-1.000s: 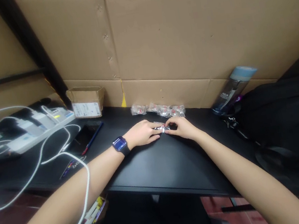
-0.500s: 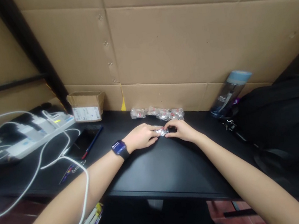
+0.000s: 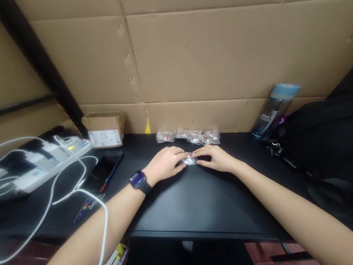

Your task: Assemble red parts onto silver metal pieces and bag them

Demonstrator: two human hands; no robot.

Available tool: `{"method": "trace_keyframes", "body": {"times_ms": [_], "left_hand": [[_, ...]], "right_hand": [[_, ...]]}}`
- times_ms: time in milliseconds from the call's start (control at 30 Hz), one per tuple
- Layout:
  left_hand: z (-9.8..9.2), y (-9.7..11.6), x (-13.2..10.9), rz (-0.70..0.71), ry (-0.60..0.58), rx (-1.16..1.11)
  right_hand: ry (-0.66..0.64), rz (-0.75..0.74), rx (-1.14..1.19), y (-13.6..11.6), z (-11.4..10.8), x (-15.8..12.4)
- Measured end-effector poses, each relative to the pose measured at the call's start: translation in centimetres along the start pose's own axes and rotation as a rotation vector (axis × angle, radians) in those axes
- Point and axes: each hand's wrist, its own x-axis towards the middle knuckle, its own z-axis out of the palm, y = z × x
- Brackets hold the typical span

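On the black desk, a small clear plastic packet with something reddish inside lies between my two hands. My left hand, with a dark watch on its wrist, pinches the packet's left side between thumb and fingers. From the right, my right hand grips the other side in the same way. Just behind my hands, several similar packets lie in a row near the cardboard wall.
An open cardboard box stands at the back left. Beside it are a white power strip with looping cables, a dark phone and a pen. At right, a blue-capped bottle leans near a black bag.
The view has shifted slightly. My hands have spread a little apart along the packet, and more of it shows between them. My right fingers look less curled.
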Motion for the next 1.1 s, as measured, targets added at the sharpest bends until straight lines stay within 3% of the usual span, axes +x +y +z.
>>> {"method": "trace_keyframes", "body": {"times_ms": [233, 567, 800, 967, 1100], "left_hand": [[0.4, -1.4, -0.4, -0.050, -0.047, -0.036], [2.1, -4.5, -1.0, -0.283, 0.123, 0.272], [1.5, -3.6, -1.1, -0.384, 0.126, 0.206], [0.6, -3.9, -1.7, -0.571, 0.096, 0.135], [1.5, -5.7, -2.6, -0.866, -0.069, 0.091]], "right_hand": [[0.004, 0.009, -0.072, -0.8, 1.1, 0.0], [0.060, 0.178, -0.237, 0.2, 0.0, -0.6], [-0.090, 0.301, -0.301, 0.8, -2.6, -1.0], [-0.003, 0.516, -0.357, 3.5, -5.5, -2.8], [-0.087, 0.834, -0.375, 6.1, -6.1, -4.5]]}}
